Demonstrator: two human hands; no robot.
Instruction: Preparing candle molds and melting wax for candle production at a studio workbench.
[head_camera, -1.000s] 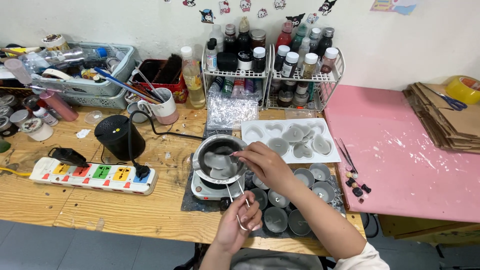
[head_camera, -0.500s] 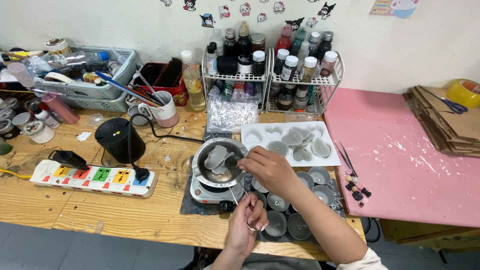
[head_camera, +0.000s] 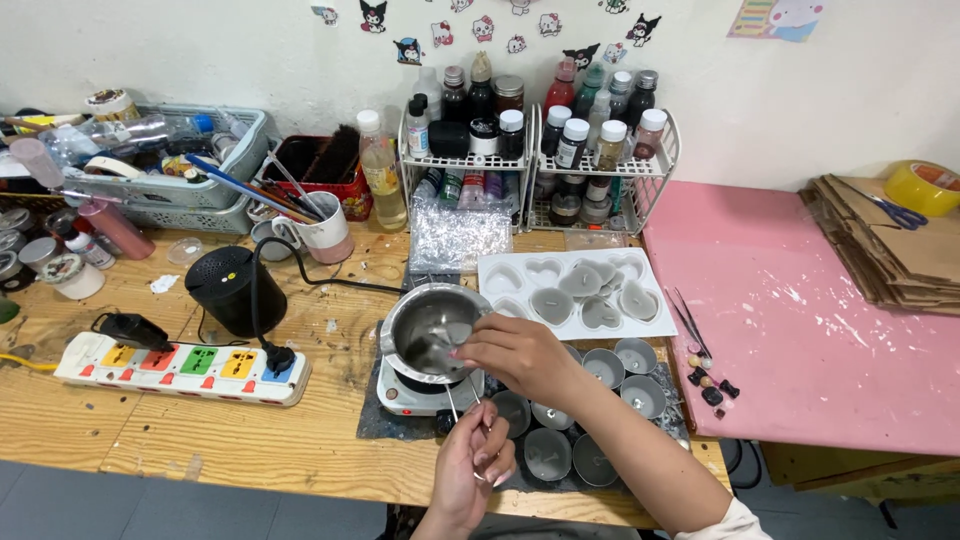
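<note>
Melting pot (head_camera: 432, 330), small and steel, sits on a white mini hot plate (head_camera: 425, 392) near the table's (head_camera: 200, 440) front edge; everything below is placed relative to that pot. Head view only.

Right hand (head_camera: 515, 352): half a second ago it was further right and lower; now it has moved in over the pot's right rim, fingers pinched together on something small and pale, can't tell what. A second ago it covered more of the pot. So work reads as adding to or picking from the pot, judged only.

Left hand (head_camera: 472, 470): just in front of the pot, closed on a thin metal tool (head_camera: 452, 405) angled up toward the hot plate; barely shifted since earlier.

Containers:
- White heart-shaped mould tray (head_camera: 580, 290), right of the pot, several hearts filled grey.
- Round tins (head_camera: 610, 368) right and front-right of the pot, grey fill, on a dark mat.
- Two wire racks (head_camera: 540, 160) behind the pot, bottles with black, white, red and green caps, labels too small to tell.
- Clear crinkled bag (head_camera: 460, 235) directly behind.
- White power strip (head_camera: 180, 365) with coloured sockets, left; black round speaker-like device (head_camera: 232, 290) left-behind.
- White mug (head_camera: 322, 232) of brushes, red box, grey basket far left-behind.
- Pink sheet (head_camera: 800, 330) well right, flat cardboard stack and yellow tape roll (head_camera: 925, 185) beyond.
- Cartoon stickers on the wall above the racks.
</note>
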